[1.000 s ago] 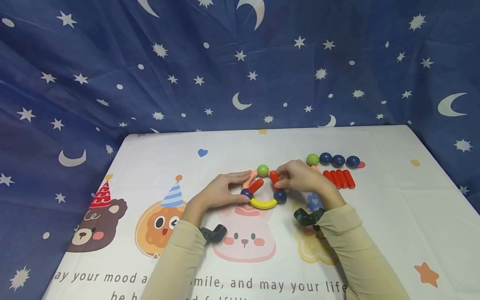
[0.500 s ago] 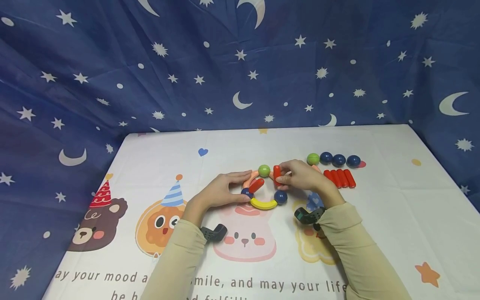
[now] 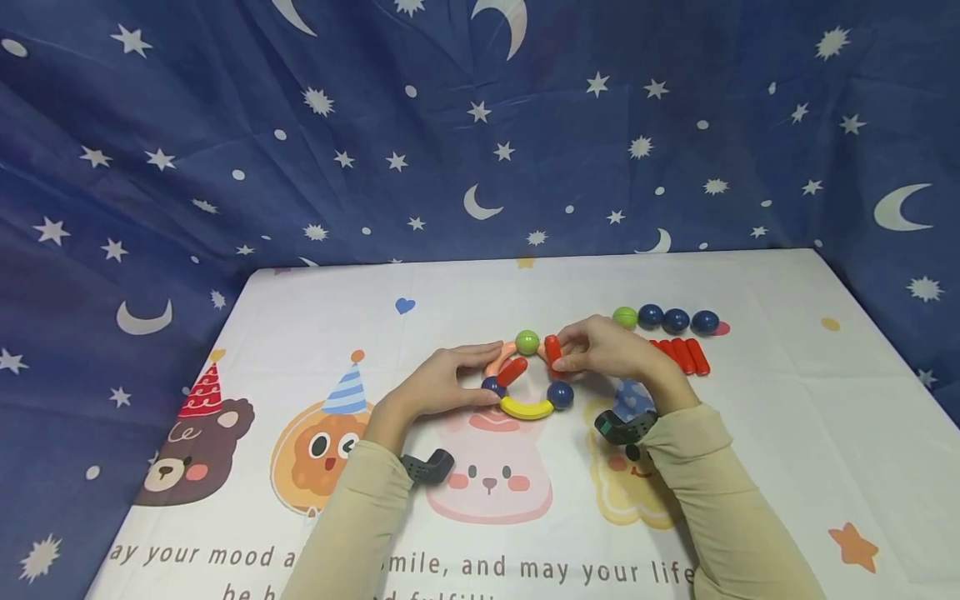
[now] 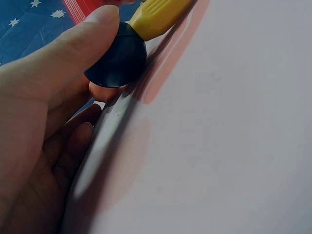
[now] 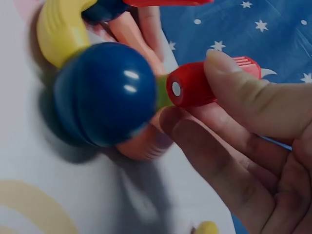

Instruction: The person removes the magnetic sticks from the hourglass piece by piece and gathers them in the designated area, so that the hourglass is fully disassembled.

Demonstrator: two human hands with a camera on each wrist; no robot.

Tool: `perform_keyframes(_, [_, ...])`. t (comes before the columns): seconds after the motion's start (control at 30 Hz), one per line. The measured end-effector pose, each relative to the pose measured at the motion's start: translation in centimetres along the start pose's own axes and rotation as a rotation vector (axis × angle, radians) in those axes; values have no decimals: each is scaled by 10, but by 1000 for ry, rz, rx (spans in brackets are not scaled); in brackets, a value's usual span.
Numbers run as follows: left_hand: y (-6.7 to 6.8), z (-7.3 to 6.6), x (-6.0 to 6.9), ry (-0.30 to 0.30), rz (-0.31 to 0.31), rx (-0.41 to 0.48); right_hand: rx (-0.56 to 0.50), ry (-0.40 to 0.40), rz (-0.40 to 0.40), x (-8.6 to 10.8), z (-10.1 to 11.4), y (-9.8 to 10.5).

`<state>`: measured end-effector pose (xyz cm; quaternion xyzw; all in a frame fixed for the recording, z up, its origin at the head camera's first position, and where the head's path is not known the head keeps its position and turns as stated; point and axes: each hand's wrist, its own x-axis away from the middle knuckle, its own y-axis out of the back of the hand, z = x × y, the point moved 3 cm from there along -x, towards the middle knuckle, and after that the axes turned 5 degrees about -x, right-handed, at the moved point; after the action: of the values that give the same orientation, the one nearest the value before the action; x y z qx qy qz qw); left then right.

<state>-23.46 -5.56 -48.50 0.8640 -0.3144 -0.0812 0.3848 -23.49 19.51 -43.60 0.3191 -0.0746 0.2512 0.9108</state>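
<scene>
Magnetic building pieces form a small ring: a green ball point(image 3: 527, 342) at the far side, a blue ball point(image 3: 492, 387) at left, another blue ball point(image 3: 559, 394) at right. A yellow curved rod point(image 3: 527, 407) joins the blue balls in front, and an orange curved rod point(image 3: 500, 356) runs along the left. My left hand point(image 3: 435, 385) holds the left blue ball, thumb on top point(image 4: 117, 61). A red rod point(image 3: 512, 372) slants up from that ball. My right hand point(image 3: 606, 354) pinches a second red rod point(image 5: 192, 85), its round end just apart from the right blue ball.
Beyond my right hand, another green ball point(image 3: 625, 317) and several blue balls point(image 3: 676, 321) stand in a row. Several red rods point(image 3: 686, 356) lie side by side before them. A printed white cloth point(image 3: 787, 433) covers the table; a starry blue curtain point(image 3: 480, 133) hangs behind.
The red rod in my right hand was lifted from beside the right blue ball, then lowered slightly and tilted. My right wrist has shifted a little to the right. The left hand stays put.
</scene>
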Motion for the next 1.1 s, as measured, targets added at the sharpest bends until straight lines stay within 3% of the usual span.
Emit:
perform_keyframes(0.23, [-1,0,-1,-17,-2,-6,-28,20,-15,19,-8,27])
perform_keyframes(0.37, [-1,1,-1,-26,-2,-10,-9,-15,-92,40,-21,52])
perform_keyframes(0.53, [-1,2,0,-22,3,3,25,-89,-225,71,-47,87])
perform_keyframes(0.7, [0,3,1,-24,-2,4,23,-218,-270,98,-79,110])
perform_keyframes(0.97, [0,2,1,-17,-10,15,35,-404,-226,109,-120,118])
perform_keyframes(1.1, [0,1,0,-28,-12,17,97,-418,-228,106,-128,118])
